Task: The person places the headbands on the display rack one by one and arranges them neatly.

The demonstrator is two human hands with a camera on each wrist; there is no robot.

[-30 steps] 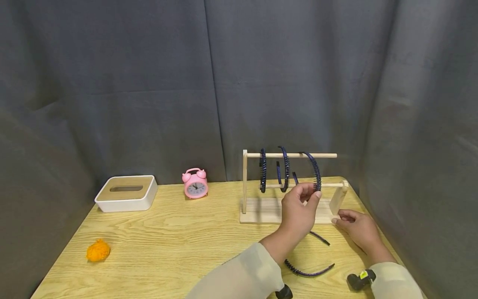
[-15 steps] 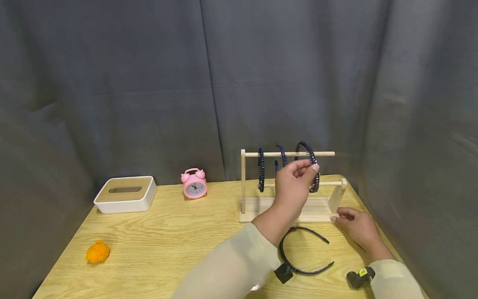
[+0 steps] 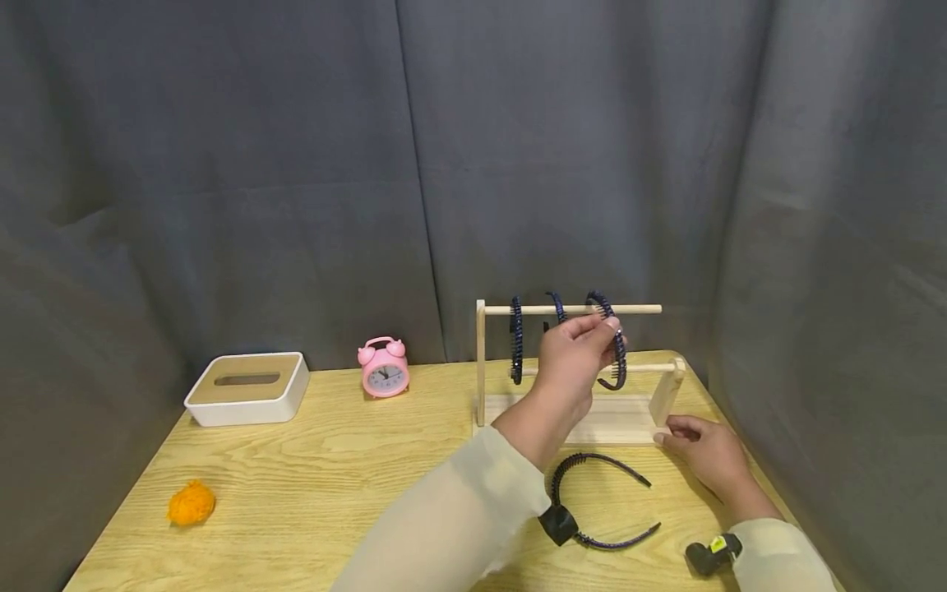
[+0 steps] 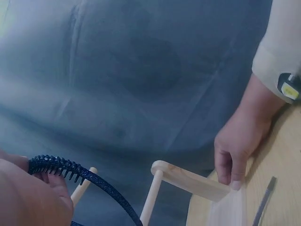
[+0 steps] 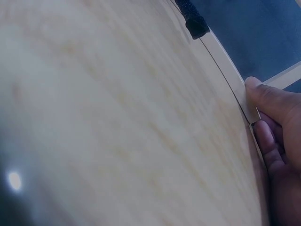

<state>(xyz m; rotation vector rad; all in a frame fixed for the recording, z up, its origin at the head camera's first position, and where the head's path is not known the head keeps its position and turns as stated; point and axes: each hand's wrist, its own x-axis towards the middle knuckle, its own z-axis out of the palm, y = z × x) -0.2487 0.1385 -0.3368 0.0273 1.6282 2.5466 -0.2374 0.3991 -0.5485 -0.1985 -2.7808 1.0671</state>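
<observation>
My left hand (image 3: 565,362) pinches a dark blue toothed headband (image 3: 620,355) between thumb and fingers at the wooden rack's top rod (image 3: 642,309). In the left wrist view, the comb teeth of this headband (image 4: 110,188) point down beside the rods. Two similar headbands, the left one (image 3: 516,341) and the middle one (image 3: 557,304), hang farther left on the rack; my hand partly covers the middle one. My right hand (image 3: 710,456) holds the right front corner of the rack's base (image 3: 614,423). Its thumb and fingers grip that base edge (image 5: 230,75) in the right wrist view.
Another headband (image 3: 621,544) lies on the table in front of the rack, partly behind the left wrist camera. A pink alarm clock (image 3: 385,378), a white tissue box (image 3: 247,411) and an orange pom-pom (image 3: 191,503) stand to the left. Grey curtains surround the table.
My left hand has risen from the headband's lower end to its upper part, then shifted slightly left with it along the rod. The right hand stays at the base corner.
</observation>
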